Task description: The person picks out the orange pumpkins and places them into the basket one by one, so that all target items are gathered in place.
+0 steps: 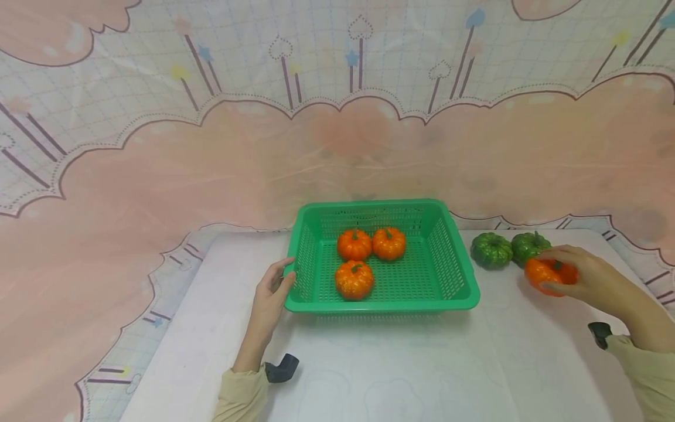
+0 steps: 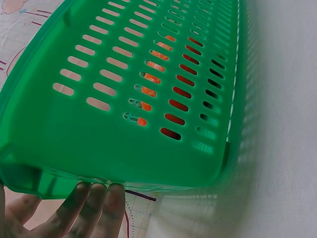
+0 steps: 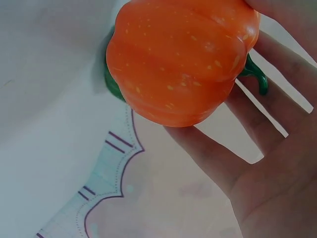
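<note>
A green plastic basket point(image 1: 379, 305) with slotted walls stands on the table and holds three orange toy pumpkins point(image 1: 354, 280). My left hand point(image 1: 270, 296) grips its left rim; in the left wrist view the fingertips point(image 2: 115, 198) touch the outside of the wall. To the right of the basket, my right hand point(image 1: 585, 278) holds another orange pumpkin point(image 3: 178, 64) between thumb and fingers, its curved green stem turned towards the palm. Whether this pumpkin touches the table, I cannot tell. Just behind it sit two green pumpkins point(image 1: 491, 251), side by side.
The white table point(image 1: 348, 369) extends in front of the basket and to both sides. A patterned pink cloth point(image 1: 337, 152) hangs along the back edge and shows past the table's sides. Dark wrist-worn devices point(image 1: 282, 368) sit at both cuffs.
</note>
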Motion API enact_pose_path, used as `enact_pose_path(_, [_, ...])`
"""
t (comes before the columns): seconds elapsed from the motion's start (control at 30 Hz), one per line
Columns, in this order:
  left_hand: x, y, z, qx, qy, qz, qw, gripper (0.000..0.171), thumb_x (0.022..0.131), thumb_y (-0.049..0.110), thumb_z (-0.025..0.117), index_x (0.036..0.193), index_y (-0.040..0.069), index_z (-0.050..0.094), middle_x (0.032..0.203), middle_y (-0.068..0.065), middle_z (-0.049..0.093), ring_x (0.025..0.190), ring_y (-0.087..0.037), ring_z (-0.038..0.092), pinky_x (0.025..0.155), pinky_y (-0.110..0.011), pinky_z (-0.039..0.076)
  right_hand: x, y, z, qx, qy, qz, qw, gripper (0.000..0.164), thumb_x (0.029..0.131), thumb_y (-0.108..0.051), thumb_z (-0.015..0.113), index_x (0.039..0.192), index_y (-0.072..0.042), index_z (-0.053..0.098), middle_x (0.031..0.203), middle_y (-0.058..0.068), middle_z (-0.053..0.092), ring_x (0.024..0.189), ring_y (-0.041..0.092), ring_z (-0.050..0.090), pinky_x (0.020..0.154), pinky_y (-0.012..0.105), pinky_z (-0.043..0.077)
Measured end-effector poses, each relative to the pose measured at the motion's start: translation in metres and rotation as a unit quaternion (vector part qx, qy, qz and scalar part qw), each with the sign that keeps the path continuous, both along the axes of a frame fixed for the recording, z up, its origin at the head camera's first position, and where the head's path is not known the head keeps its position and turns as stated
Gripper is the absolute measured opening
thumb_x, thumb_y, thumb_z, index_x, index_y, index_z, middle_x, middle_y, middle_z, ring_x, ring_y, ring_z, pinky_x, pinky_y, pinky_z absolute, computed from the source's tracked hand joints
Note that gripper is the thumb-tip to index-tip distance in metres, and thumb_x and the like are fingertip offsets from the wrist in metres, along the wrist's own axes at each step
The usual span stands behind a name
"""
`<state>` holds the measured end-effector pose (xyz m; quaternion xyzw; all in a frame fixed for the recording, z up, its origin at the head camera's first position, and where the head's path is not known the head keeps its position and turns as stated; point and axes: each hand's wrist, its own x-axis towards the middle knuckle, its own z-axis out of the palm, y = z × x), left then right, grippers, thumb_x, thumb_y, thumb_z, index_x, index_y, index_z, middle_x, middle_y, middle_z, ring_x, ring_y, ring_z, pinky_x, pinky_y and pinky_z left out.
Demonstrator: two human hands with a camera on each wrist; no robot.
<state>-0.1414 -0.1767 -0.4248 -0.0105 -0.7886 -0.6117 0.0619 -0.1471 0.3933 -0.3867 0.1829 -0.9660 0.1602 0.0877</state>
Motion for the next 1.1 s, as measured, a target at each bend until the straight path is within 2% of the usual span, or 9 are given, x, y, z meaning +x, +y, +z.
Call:
enact_pose_path(0.07, [0.0,0.0,0.0,-0.001,0.0,-0.001,1.0,0.041,0.103,0.033,0.055,0.141,0.017,0.051,0.153,-0.014,0.042,0.14,-0.034,0.043,0.113,-0.054,0.038,0.0,-0.002,0.002,-0.004,0.003,0.003,1.0,0.049,0.071,-0.014,0.089,0.114,-0.003,0.068,0.117,0.024,0.061,0.101,0.039,0.057,0.077,0.032,0.049])
enact_pose_path(0.17, [0.001,0.0,0.001,-0.003,-0.002,-0.001,1.0,0.041,0.103,0.034,0.054,0.141,0.017,0.051,0.153,-0.014,0.043,0.14,-0.034,0.043,0.113,-0.054,0.037,0.002,-0.005,0.005,-0.007,0.002,0.005,1.0,0.049,0.072,-0.015,0.089,0.114,-0.004,0.068,0.117,0.023,0.061,0.102,0.039,0.056,0.076,0.029,0.046])
enact_pose_path(0.33, [0.001,0.0,0.0,-0.003,-0.004,0.0,1.0,0.041,0.103,0.034,0.055,0.141,0.018,0.051,0.153,-0.014,0.043,0.141,-0.034,0.043,0.113,-0.054,0.037,0.004,-0.013,0.008,-0.023,-0.007,0.011,1.0,0.05,0.072,-0.014,0.088,0.116,-0.005,0.066,0.121,0.023,0.058,0.108,0.043,0.052,0.082,0.057,0.047])
enact_pose_path(0.47, [0.001,0.0,0.0,-0.003,-0.002,0.0,1.0,0.041,0.103,0.033,0.054,0.141,0.017,0.051,0.153,-0.014,0.043,0.141,-0.034,0.043,0.113,-0.054,0.038,0.005,-0.017,0.012,-0.033,-0.008,0.018,0.999,0.051,0.073,-0.013,0.088,0.119,-0.007,0.065,0.125,0.023,0.057,0.113,0.044,0.049,0.083,0.062,0.045])
enact_pose_path(0.57, [0.0,0.0,0.0,-0.005,0.001,0.0,1.0,0.041,0.103,0.033,0.054,0.141,0.017,0.051,0.153,-0.015,0.043,0.14,-0.034,0.043,0.113,-0.054,0.038,0.005,-0.021,0.014,-0.022,0.001,0.021,1.0,0.052,0.073,-0.014,0.088,0.119,-0.008,0.065,0.125,0.021,0.057,0.111,0.041,0.051,0.082,0.057,0.047])
enact_pose_path(0.77, [0.0,0.0,0.0,-0.003,0.004,-0.002,1.0,0.041,0.103,0.033,0.054,0.141,0.016,0.051,0.153,-0.014,0.043,0.14,-0.034,0.043,0.113,-0.054,0.038,0.005,-0.029,0.019,-0.018,0.009,0.026,0.999,0.052,0.074,-0.015,0.088,0.12,-0.011,0.066,0.126,0.016,0.058,0.112,0.036,0.052,0.085,0.037,0.045])
enact_pose_path(0.9, [0.0,0.0,-0.001,-0.001,0.004,-0.003,1.0,0.042,0.103,0.032,0.054,0.141,0.016,0.05,0.153,-0.015,0.042,0.14,-0.035,0.043,0.112,-0.055,0.038,0.006,-0.035,0.021,-0.028,0.015,0.033,0.999,0.052,0.074,-0.016,0.088,0.121,-0.011,0.066,0.127,0.015,0.058,0.113,0.033,0.052,0.09,0.015,0.036])
enact_pose_path(1.0, [0.0,0.0,0.0,-0.005,0.005,-0.001,1.0,0.042,0.104,0.032,0.054,0.141,0.015,0.05,0.153,-0.016,0.042,0.139,-0.037,0.044,0.112,-0.056,0.038,0.005,-0.04,0.024,-0.027,0.021,0.039,0.999,0.052,0.075,-0.019,0.088,0.121,-0.011,0.066,0.128,0.014,0.059,0.114,0.031,0.052,0.088,0.007,0.03])
enact_pose_path(1.1, [0.0,0.0,0.0,-0.011,0.005,0.0,0.9999,0.042,0.104,0.032,0.053,0.142,0.013,0.05,0.153,-0.018,0.041,0.139,-0.039,0.043,0.111,-0.057,0.038,0.003,-0.045,0.027,-0.027,0.024,0.043,0.998,0.051,0.075,-0.02,0.087,0.121,-0.011,0.066,0.128,0.013,0.059,0.115,0.032,0.052,0.092,0.009,0.031])
